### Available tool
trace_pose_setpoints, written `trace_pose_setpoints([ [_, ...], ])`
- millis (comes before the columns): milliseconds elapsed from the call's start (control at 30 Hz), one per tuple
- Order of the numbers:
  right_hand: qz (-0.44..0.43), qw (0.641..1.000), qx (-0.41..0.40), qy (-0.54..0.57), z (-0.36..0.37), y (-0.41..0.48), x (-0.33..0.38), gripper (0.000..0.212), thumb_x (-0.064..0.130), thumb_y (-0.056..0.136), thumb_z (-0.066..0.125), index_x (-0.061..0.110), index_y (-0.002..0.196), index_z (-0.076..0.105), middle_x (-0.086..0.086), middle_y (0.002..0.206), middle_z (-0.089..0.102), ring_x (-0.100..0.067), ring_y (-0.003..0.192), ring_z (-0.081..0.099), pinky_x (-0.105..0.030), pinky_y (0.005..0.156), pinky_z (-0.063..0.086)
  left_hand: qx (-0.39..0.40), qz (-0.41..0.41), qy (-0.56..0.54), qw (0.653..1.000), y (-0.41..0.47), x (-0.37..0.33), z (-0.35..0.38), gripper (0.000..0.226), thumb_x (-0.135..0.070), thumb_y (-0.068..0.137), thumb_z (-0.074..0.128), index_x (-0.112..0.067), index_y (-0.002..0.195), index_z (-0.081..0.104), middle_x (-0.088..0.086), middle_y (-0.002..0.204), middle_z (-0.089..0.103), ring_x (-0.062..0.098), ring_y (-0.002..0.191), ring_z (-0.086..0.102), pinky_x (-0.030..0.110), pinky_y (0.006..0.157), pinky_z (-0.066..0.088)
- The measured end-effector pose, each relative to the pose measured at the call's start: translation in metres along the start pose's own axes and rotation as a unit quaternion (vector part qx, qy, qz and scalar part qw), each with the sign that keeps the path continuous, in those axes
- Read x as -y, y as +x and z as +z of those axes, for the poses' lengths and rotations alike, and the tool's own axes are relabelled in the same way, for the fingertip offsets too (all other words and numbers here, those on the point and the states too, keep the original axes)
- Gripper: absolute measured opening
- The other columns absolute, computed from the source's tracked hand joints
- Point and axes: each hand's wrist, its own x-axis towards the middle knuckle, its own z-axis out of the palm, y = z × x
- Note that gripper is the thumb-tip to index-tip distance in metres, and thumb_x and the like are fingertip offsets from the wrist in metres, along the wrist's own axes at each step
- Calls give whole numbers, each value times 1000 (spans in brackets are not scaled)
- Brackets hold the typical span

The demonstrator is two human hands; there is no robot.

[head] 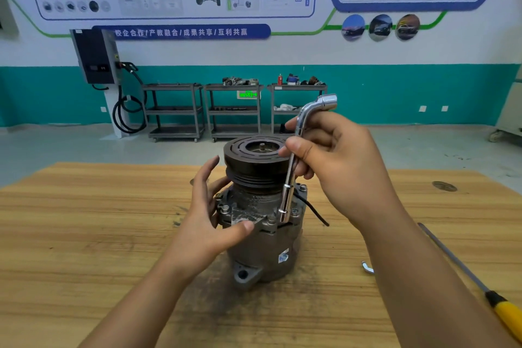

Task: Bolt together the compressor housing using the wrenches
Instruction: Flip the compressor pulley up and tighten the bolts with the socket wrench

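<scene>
A grey compressor housing (265,246) stands upright in the middle of the wooden table (84,220), with a dark pulley (251,164) on top. Bolts (225,208) ring its upper flange. My right hand (339,161) grips a chrome L-shaped socket wrench (293,172) by its shaft; the wrench stands nearly vertical with its lower socket set on a flange bolt at the front right. My left hand (206,215) rests against the housing's left side, fingers fairly straight, thumb on the flange. A black wire (313,210) trails from the housing's right side.
A screwdriver (463,265) with a yellow and black handle lies on the table at the right. The end of another chrome tool (367,267) peeks out beside my right forearm. Metal shelving carts (234,110) and a wall charger (96,56) stand at the far wall.
</scene>
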Motion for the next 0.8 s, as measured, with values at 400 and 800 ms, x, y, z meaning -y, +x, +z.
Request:
trace_pose_setpoints([
  [400,10,997,59,-38,12,-1,-1,25,7,93,53,31,89,58,10,78,71,1,59,56,-16,63,47,-59,-3,-77,995,-12,15,13,88,-37,62,75,-52,132,25,-22,122,52,-10,107,56,7,78,46],
  [800,12,998,44,-42,23,-2,-5,23,7,92,55,28,85,59,6,77,71,1,55,54,-12,54,44,-68,-9,-74,995,-14,18,17,89,-49,61,70,-40,138,28,-17,128,53,-7,109,55,7,79,45],
])
